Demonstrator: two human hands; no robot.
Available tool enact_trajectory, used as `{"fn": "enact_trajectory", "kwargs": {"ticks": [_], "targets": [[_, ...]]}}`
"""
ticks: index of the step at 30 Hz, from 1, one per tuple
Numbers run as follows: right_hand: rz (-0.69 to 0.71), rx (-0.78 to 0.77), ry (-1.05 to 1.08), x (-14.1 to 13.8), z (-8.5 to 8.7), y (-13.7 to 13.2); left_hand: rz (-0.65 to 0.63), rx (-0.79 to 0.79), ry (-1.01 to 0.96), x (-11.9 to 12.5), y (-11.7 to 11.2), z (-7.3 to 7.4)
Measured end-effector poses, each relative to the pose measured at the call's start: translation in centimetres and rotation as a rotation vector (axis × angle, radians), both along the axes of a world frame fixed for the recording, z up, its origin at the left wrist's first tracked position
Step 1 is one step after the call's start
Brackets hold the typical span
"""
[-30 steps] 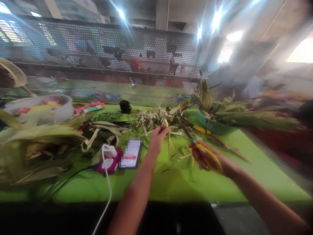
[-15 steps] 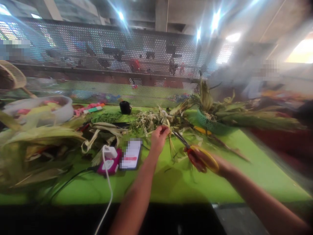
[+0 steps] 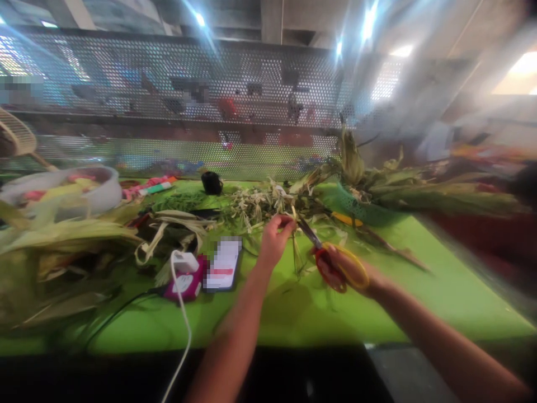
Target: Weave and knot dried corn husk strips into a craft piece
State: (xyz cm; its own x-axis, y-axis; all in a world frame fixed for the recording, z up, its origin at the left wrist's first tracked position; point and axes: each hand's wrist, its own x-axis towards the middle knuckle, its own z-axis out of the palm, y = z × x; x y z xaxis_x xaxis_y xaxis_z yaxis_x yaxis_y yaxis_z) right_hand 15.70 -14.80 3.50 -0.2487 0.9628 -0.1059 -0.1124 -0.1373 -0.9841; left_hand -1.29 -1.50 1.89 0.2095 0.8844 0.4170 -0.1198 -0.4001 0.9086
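My left hand pinches a thin strip of corn husk, whose split ends hang down below the fingertips. In my right hand is a pair of scissors with red and yellow handles. Their blades point up and left, with the tips close beside the strip at my left fingertips. I cannot tell whether the blades touch it. Behind my hands lies a heap of pale tied husk pieces. Loose husk scraps are scattered on the green table under the scissors.
Left of my arm are a phone and a magenta power block with a white charger and cable. Large husks and a white basin fill the left side. A green basket with husks stands right; a yellow-handled tool lies nearby.
The scissors have shifted slightly left, closer to the strip, and their handles have turned a little. My left hand keeps its pinch. The whole view has moved slightly.
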Motion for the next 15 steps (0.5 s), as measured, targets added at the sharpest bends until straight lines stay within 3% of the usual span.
{"fn": "enact_trajectory", "kwargs": {"ticks": [4,9,11,15], "targets": [[-0.108,-0.057,0.044,-0.1,-1.2,0.4,-0.025,-0.014,0.002,0.2,0.2,-0.4],[-0.248,-0.003,-0.037,0.7,-1.9,0.7,-0.091,-0.177,-0.082,0.1,0.4,-0.6],[-0.308,0.074,-0.255,1.9,-1.5,0.6,-0.143,-0.264,-0.148,0.0,0.4,-0.5],[-0.397,0.224,-0.974,6.2,-1.2,0.1,-0.282,-0.415,-0.224,-0.4,0.2,-0.2]]}}
